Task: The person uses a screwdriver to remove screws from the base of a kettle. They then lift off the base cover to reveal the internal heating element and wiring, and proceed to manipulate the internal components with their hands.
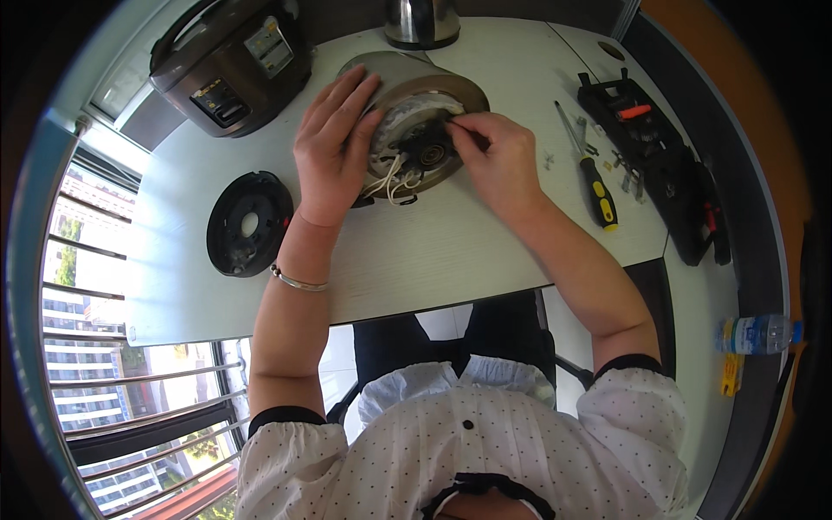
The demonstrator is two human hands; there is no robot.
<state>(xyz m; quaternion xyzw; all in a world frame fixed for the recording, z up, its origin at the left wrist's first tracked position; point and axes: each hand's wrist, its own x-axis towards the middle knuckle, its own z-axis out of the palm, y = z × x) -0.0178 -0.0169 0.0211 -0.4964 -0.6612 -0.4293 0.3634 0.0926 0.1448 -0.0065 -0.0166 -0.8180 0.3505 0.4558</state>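
A metal electric kettle [397, 66] lies on its side on the table, its opened underside turned toward me. Inside the rim show a pale curved ring, a dark round connector [431, 154] and several loose white wires [394, 179]. My left hand [336, 143] grips the kettle's left side, with the fingers over the body and the thumb near the rim. At the right edge of the underside, thumb and forefinger of my right hand [501, 156] are pinched together. What they hold, if anything, is too small to make out. A round black base cover [250, 225] lies apart at the left.
A dark electric cooker [230, 74] stands at the back left, a shiny metal vessel [422, 22] at the back. On the right lie a yellow-black screwdriver [598, 192], small metal parts [631, 180] and an open black tool case [646, 130]. A bottle [754, 334] lies farther right.
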